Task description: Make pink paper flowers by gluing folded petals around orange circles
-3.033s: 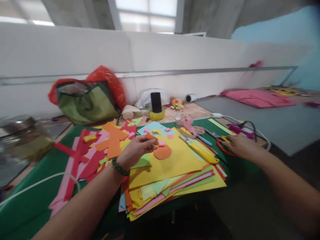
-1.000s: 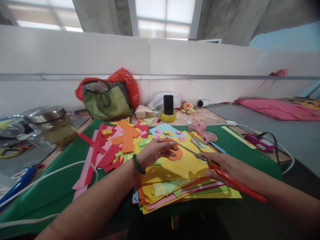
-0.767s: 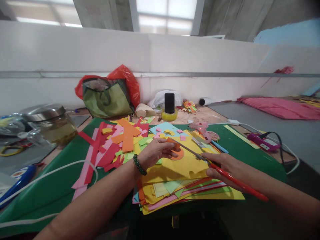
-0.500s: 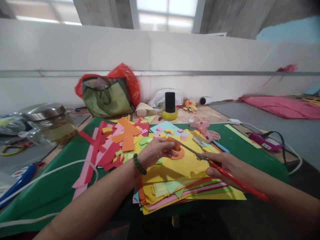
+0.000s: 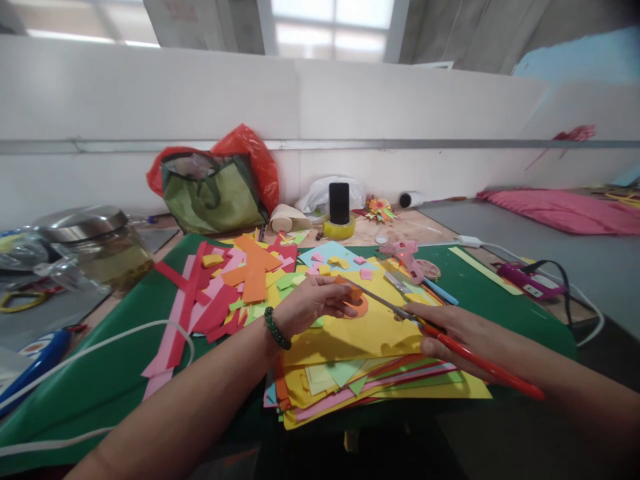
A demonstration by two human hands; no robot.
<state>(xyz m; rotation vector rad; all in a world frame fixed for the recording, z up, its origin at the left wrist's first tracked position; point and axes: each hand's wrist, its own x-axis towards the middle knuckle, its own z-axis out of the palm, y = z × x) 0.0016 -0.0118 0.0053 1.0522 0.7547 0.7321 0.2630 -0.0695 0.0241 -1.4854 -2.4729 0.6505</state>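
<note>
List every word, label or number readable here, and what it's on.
Nothing is legible.
Label on the blue tool: too blurred.
Sticker on the purple device: too small.
Red marks on the upper wall: blurred.
The scissors (right hand) and orange scrap (left hand): no print visible.

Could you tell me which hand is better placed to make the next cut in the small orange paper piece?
The right, probably. The right hand grips the red-handled scissors, whose blades reach the orange piece; the left hand only pinches that piece above the yellow sheet.
</note>
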